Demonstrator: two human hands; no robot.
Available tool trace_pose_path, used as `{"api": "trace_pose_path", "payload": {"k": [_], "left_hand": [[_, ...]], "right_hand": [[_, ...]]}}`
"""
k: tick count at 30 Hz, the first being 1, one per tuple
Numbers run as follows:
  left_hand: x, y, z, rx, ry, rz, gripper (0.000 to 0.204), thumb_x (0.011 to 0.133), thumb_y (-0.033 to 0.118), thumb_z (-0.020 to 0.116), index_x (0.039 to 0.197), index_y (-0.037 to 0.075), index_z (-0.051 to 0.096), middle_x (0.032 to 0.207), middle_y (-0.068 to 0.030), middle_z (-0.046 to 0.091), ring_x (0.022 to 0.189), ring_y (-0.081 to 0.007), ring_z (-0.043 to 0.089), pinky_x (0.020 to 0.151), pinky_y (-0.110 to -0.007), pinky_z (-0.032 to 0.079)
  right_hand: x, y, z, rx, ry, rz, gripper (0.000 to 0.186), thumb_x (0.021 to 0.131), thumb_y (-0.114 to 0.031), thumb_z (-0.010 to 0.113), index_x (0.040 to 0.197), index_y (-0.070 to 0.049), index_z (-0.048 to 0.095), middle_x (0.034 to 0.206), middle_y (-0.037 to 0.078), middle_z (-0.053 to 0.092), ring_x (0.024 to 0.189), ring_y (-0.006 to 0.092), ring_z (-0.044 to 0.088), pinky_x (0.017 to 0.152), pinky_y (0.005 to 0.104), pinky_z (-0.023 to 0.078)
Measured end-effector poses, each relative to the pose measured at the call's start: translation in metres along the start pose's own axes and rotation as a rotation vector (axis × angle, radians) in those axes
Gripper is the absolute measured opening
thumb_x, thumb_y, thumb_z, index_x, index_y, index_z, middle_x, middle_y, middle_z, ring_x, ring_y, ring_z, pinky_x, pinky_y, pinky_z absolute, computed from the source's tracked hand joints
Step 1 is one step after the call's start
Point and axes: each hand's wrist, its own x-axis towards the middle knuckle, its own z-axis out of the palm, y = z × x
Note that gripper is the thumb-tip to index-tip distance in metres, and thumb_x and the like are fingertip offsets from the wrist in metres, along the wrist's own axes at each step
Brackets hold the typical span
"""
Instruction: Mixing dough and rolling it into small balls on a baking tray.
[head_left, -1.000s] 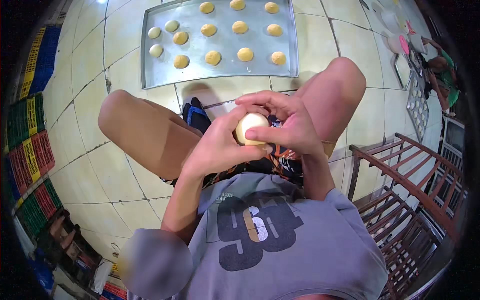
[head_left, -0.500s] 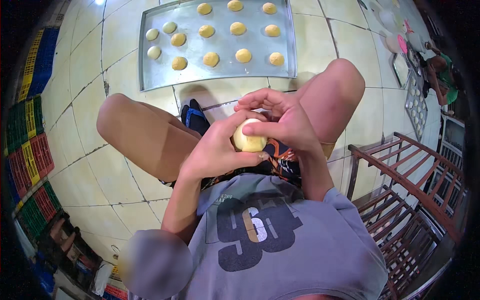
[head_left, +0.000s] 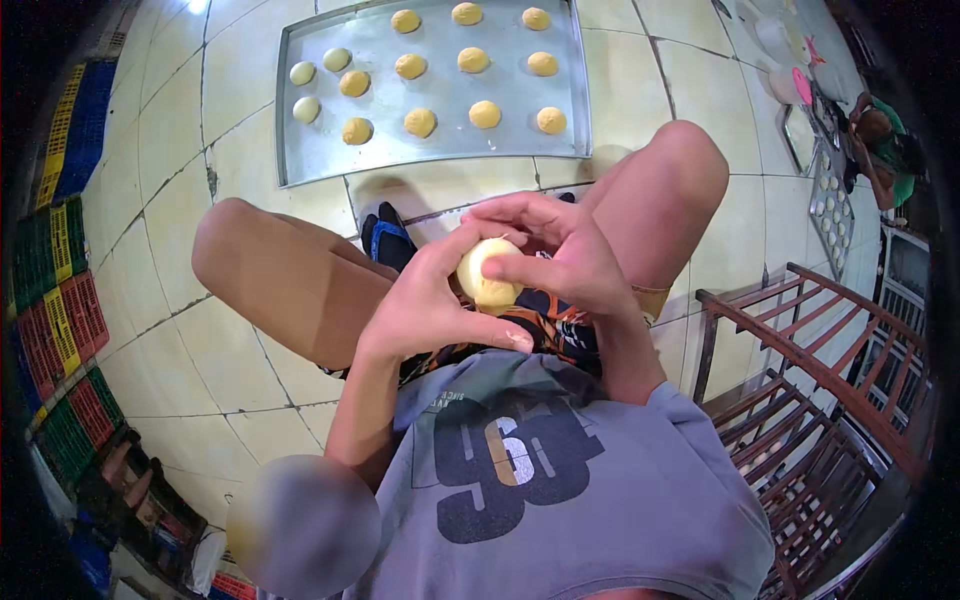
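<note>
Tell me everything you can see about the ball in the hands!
The ball is roundish and smooth, and looks like soft dough. It is mostly pale cream, with a yellower part at its lower right. The left hand cups it from the left, and the right hand has its thumb on it. It is held above the patterned shorts. Its underside is hidden.

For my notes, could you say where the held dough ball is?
In the head view's centre, the dough ball is between left hand and right hand.
</note>
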Motion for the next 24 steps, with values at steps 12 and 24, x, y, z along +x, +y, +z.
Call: {"api": "trace_pose_path", "payload": {"k": [12, 24], "left_hand": [[0.002, -0.008, 0.006, -0.432, 0.185, -0.094, 0.072, 0.095, 0.063, 0.030, 0.119, 0.001, 0.057, 0.101, -0.0079, 0.064, 0.082, -0.0146, 0.058, 0.067, -0.022, 0.044], [0.001, -0.009, 0.007, -0.384, 0.251, -0.143, 0.083, 0.096, 0.065, 0.012, 0.119, 0.000, 0.057, 0.101, -0.0105, 0.064, 0.083, -0.0149, 0.060, 0.065, -0.022, 0.045]], "right_hand": [[-0.002, 0.009, 0.012, -0.188, 0.098, -0.179, 0.029, 0.088, -0.006, 0.064, 0.115, 0.002, 0.061, 0.103, 0.009, 0.068, 0.085, 0.0118, 0.061, 0.078, 0.0215, 0.049], [-0.002, 0.009, 0.019, 0.102, 0.205, -0.058, 0.029, 0.089, -0.006, 0.064, 0.116, 0.002, 0.058, 0.106, 0.013, 0.068, 0.090, 0.0142, 0.064, 0.080, 0.0221, 0.050]]}}
